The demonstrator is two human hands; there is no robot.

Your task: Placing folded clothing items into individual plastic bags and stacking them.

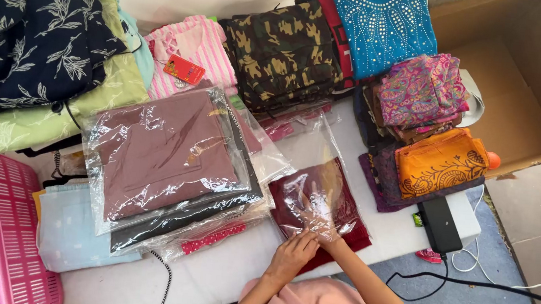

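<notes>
At lower centre of the frame, a person slides the right hand (318,211), fingers spread flat, inside a clear plastic bag (318,176) lying over a folded maroon garment (347,220) on the white table (232,275). The left hand (291,256), fingers curled together, pinches the bag's open edge just beside the right wrist. To the left of centre sits a stack of already bagged garments (173,162), a mauve one on top. Camouflage, turquoise and orange folded clothes crowd the upper half of the frame, a pink plastic basket (14,240) lies at lower left, and a black power bank (440,225) with a cable rests at the table's right edge.
</notes>
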